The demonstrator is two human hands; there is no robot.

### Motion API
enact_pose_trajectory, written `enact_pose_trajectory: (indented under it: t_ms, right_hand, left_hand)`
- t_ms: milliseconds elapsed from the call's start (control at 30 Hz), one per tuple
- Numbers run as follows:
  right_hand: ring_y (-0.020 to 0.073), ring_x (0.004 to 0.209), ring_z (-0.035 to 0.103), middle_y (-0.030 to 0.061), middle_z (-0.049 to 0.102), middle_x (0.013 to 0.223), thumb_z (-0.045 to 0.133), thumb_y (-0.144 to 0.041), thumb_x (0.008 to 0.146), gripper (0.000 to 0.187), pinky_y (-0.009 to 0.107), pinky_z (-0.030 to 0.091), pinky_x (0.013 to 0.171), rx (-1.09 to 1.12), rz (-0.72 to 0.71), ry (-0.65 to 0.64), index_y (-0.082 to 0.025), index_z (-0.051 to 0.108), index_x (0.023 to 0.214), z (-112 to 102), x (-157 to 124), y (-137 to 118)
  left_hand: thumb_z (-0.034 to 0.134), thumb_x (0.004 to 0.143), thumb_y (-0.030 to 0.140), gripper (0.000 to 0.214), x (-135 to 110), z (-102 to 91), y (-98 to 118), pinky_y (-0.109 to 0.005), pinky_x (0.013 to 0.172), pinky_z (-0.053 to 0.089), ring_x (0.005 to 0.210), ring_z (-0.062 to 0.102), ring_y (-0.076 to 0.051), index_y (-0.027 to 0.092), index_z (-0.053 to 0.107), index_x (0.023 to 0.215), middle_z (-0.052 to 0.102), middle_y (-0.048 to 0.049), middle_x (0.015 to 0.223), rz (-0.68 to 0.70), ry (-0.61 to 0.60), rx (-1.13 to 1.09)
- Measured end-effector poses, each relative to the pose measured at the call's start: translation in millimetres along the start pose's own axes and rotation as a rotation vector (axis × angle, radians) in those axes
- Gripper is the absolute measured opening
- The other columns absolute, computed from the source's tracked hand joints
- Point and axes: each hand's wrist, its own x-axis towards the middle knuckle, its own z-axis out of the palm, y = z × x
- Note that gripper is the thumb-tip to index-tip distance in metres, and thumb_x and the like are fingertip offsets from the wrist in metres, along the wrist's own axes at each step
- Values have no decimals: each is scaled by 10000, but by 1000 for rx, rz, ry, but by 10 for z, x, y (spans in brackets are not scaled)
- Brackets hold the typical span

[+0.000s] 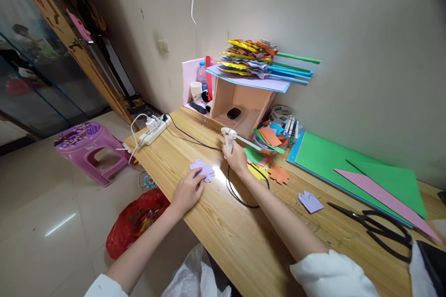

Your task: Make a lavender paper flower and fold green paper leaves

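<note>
My right hand is wrapped round the handle of a white hot glue gun, held over the table. A white glue stick sticks out of its back, and its black cord trails across the wood. My left hand has its fingertips and thumb closed on the near edge of a purple paper flower, which lies on the table. Part of the flower is hidden under the fingers. Beyond my right wrist are an orange paper flower and yellow paper. A folded purple paper piece lies nearer to me.
Black scissors lie at right beside green foam sheets. A box carries stacked paper flowers. A power strip sits at the table's left end. Below are a pink stool and a red bag.
</note>
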Motion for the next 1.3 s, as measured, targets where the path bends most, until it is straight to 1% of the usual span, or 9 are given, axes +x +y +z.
enact_pose_trajectory:
  t_ms: [133,267,367,600,767,867,1067,1167,1300]
  right_hand:
    - [224,772,549,97,627,816,427,-334,787,259,284,343,635,-96,-27,-30,-152,570,903,129,56,0]
    - [243,848,529,110,627,885,431,-349,803,293,302,355,687,-136,-82,-68,-142,561,965,133,35,16]
    - [244,888,508,112,612,943,478,-384,787,328,318,360,747,-150,-137,-99,-145,552,999,39,-32,22]
    - [241,941,469,107,567,968,448,-314,819,250,349,373,803,-125,-195,-132,-161,555,984,-403,-448,197]
    - [210,918,498,63,585,921,431,-288,827,178,341,378,802,91,-143,-196,-189,574,864,-793,-855,381]
    - [178,800,531,52,598,863,411,-327,843,229,303,400,711,272,-21,-289,-182,589,834,-971,-1106,441]
    - [118,606,502,37,573,710,426,-498,815,390,232,371,533,824,304,-430,-151,602,835,-1141,-1436,493]
    - [103,568,486,30,557,688,477,-558,762,416,213,353,484,1039,426,-356,-157,583,800,-1270,-1479,516]
    - [86,541,467,5,523,662,581,-534,697,375,202,345,466,1074,499,-211,-162,537,732,-1509,-1508,563]
  left_hand:
    - [499,791,262,208,142,-55,-81,-336,893,428,1036,524,-191,207,546,986,498,-67,1133,-157,70,-125]
    - [704,580,410,690,311,-60,-283,-416,933,372,1076,483,-271,144,443,1162,489,-120,1100,-292,30,-80]
    - [739,517,414,811,405,-66,-369,-393,902,395,1053,505,-270,128,411,1201,531,-120,1073,-349,-87,-160]
    - [771,447,331,601,456,-179,-262,-323,762,465,898,583,-245,144,577,984,632,-78,948,-480,-181,-421]
    - [668,622,385,329,426,-390,-102,-280,603,456,693,599,-197,121,635,815,656,-52,768,-436,-310,-603]
    - [645,670,358,254,389,-515,122,-271,600,442,684,582,-182,134,646,790,638,-52,745,-274,-164,-567]
    - [529,793,225,179,402,-390,746,-293,720,417,788,548,-167,252,664,907,618,-49,809,473,59,-218]
    - [436,847,196,272,516,-185,1006,-313,817,399,860,567,-168,279,629,1020,649,-45,889,732,-84,-126]
    - [408,862,185,304,683,57,1278,-323,896,382,952,568,-168,288,596,1077,644,-39,997,854,-246,-209]
